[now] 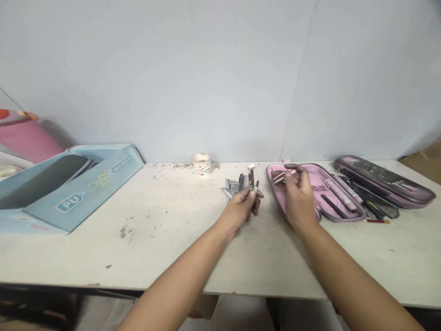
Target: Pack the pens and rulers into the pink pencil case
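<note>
My left hand [243, 204] is closed in a pinch on a slim pen [257, 186] with a pale barrel and a dark tip. Just beyond it lie clear rulers [231, 186] and several dark pens [251, 177]. Over the left half of an open pink pencil case [279, 202], my right hand [299, 193] grips a thin pink and silver pen [283, 176] between thumb and fingers. The case's right half holds pink-patterned markers [339, 193] and a black pen [334, 206]. Blur hides the finer details of both held pens.
A dark pencil case [386, 181] lies at the right, with a mesh flap of pens and a red pencil [377, 221] beside it. A paper cup [201, 164] stands near the wall. A blue box [99, 184] occupies the left. Dark crumbs dot the white table [155, 257].
</note>
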Motion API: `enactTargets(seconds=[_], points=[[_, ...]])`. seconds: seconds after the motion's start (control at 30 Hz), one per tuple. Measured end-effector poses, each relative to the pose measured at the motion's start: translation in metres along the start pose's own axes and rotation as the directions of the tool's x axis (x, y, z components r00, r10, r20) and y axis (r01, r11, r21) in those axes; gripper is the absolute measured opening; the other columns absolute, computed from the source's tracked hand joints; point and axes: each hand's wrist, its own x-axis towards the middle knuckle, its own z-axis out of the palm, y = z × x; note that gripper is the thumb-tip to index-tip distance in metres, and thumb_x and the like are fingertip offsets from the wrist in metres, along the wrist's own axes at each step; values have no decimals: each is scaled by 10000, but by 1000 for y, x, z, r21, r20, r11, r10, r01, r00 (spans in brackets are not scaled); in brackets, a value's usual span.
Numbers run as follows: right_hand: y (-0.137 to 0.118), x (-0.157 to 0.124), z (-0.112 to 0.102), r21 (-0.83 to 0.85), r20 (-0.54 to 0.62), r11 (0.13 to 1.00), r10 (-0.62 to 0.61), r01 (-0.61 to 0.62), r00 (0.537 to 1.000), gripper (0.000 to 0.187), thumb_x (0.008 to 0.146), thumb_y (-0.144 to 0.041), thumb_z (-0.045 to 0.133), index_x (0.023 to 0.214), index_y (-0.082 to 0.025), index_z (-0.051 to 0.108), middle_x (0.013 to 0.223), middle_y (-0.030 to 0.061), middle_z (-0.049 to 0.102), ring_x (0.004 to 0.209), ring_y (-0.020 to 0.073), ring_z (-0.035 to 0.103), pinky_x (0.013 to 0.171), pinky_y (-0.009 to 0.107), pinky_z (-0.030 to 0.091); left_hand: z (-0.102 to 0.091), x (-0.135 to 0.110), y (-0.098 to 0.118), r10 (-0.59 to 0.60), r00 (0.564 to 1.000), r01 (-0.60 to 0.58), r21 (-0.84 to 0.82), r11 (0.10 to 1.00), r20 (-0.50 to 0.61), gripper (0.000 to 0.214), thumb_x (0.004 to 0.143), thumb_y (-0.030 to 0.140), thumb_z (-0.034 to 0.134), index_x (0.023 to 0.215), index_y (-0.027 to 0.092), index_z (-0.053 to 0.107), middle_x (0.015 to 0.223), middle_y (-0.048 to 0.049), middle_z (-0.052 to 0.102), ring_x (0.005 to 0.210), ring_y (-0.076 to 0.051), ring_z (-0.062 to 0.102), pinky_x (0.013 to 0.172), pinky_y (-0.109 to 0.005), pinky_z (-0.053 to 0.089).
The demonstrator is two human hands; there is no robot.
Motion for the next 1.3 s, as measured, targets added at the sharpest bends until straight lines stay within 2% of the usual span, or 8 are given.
enactTargets(seconds=[0.17, 0.33, 0.57, 0.67, 0.77, 1.13, 1.23, 1.3], points=[[1, -3, 2, -163, 202, 966, 231, -200, 952, 107, 756, -258, 423, 705, -196, 493, 502, -53, 423, 457, 96, 411, 423, 209, 301, -12, 2, 19, 205, 959, -253, -262, 931, -194, 146, 774, 241, 576, 877, 216, 476, 869, -17, 575, 870, -154, 599, 782, -323, 479], [0, -14, 9, -440, 391, 896, 252, -61, 885, 404, 848, -484, 318, 675, -186, 528, 464, -38, 445, 457, 106, 412, 469, 231, 316, -25, 6, 19, 236, 925, -305, -211, 928, -299, 175, 740, 253, 611, 850, 217, 479, 823, 15, 557, 851, -129, 593, 785, -298, 478], [0, -3, -8, -583, 371, 764, -53, 277, 927, 258, 809, -396, 463, 935, -193, 562, 820, 29, 598, 682, 138, 504, 616, 252, 368, -25, 11, 5, 137, 947, -200, -203, 958, -290, 276, 633, 290, 708, 786, 172, 511, 687, 43, 524, 603, -58, 533, 630, -214, 494], [-4, 1, -12, -552, 370, 807, 14, 208, 929, 339, 802, -427, 475, 1047, -199, 528, 902, 37, 611, 732, 144, 520, 647, 258, 384, -25, 11, 3, 121, 955, -178, -197, 964, -272, 282, 626, 286, 712, 783, 164, 512, 686, 34, 533, 617, -66, 539, 613, -213, 499], [-6, 2, -13, -591, 342, 803, 156, 83, 927, 337, 827, -476, 407, 883, -182, 562, 657, -3, 572, 617, 132, 493, 588, 250, 365, -26, 11, 3, 106, 958, -155, -172, 973, -267, 286, 621, 283, 717, 785, 168, 513, 691, 34, 538, 625, -73, 543, 622, -231, 510], [2, 7, -17, -568, 349, 818, 136, 94, 927, 236, 814, -406, 453, 833, -187, 538, 649, -17, 552, 577, 114, 454, 539, 231, 334, -28, 14, 1, 105, 953, -134, -83, 987, -286, 310, 634, 352, 706, 732, 170, 475, 608, 46, 523, 549, -71, 534, 580, -217, 489], [4, 6, -18, -668, 311, 705, -25, 237, 950, 198, 803, -359, 478, 884, -187, 534, 714, 6, 564, 624, 132, 470, 558, 239, 336, -32, 16, 2, 88, 931, -129, -94, 987, -354, 357, 651, 397, 683, 657, 178, 401, 523, 69, 452, 462, -52, 472, 490, -174, 433], [7, 4, -19, -798, 327, 496, -121, 342, 937, 183, 815, -312, 449, 882, -167, 539, 745, 52, 574, 692, 171, 487, 567, 260, 327, -36, 17, 3, 80, 912, -138, -116, 984, -403, 352, 652, 380, 681, 651, 180, 391, 513, 72, 445, 450, -48, 457, 465, -161, 411]])
